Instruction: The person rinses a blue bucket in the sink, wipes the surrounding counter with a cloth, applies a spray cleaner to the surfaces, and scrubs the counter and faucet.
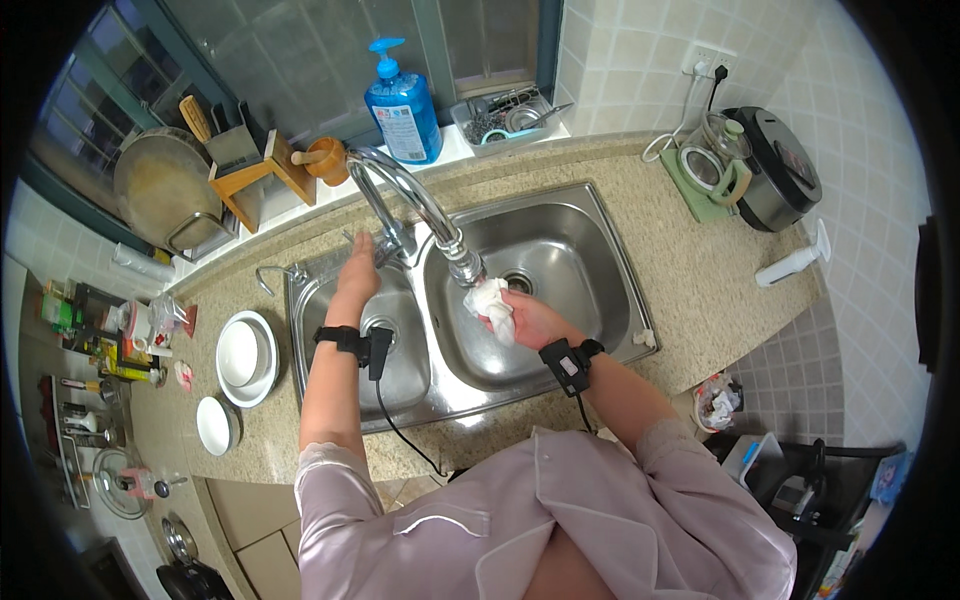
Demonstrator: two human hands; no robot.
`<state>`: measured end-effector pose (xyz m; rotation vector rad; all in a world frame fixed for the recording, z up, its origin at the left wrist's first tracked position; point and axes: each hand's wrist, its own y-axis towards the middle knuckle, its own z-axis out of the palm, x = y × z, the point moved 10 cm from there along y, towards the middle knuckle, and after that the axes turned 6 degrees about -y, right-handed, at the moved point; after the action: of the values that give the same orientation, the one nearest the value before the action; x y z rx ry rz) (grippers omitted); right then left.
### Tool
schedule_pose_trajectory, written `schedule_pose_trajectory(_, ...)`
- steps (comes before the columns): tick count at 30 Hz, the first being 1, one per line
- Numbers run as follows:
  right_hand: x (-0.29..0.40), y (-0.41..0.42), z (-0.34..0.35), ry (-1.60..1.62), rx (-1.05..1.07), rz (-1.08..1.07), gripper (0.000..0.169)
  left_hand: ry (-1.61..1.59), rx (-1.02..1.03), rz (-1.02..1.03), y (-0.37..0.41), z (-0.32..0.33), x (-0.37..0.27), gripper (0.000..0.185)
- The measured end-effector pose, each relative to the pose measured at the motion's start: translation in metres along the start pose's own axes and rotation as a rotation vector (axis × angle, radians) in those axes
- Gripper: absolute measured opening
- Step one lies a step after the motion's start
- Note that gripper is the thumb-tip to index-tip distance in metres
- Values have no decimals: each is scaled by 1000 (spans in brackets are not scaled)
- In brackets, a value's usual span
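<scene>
My right hand (529, 319) holds a crumpled white cloth or paper towel (491, 304) under the spout of the chrome faucet (401, 187), over the right basin (570, 330) of the steel double sink. The spout partly hides the cloth's top; whether water runs is hard to tell. My left hand (361, 270) is raised at the faucet's lever, above the back of the left basin (405, 367), its fingers extended together and nothing seen in its grasp. Black straps with small devices and cables are on both wrists.
White bowls (217, 426) stand left of the sink. A blue pump bottle (405, 120), a knife block (240, 150) and a utensil tray (502, 142) line the sill. A crumpled white scrap (643, 337) lies on the sink's right rim. A glass kettle (712, 169) and a cooker (780, 169) stand back right.
</scene>
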<state>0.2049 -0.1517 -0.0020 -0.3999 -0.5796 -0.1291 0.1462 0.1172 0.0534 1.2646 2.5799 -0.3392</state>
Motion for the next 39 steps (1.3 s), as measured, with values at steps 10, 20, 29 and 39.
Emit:
schedule_pose_trajectory(10,1,27,4,-63,-16,15,30,99,106,-74,22,21,39,66)
schedule_pose_trajectory(20,-7,61,-40,-188,-185,-132,27,-312,-107,-61,-31,26,18,49)
schedule_pose_trajectory(29,-6,64,-34,-97,-236,-16,36,-1262,409,-263,-127,111,-87,39)
schedule_pose_trajectory(39,-18,63,-26,-217,-111,-3,27,-1409,221,-281,-96,139,-119,27)
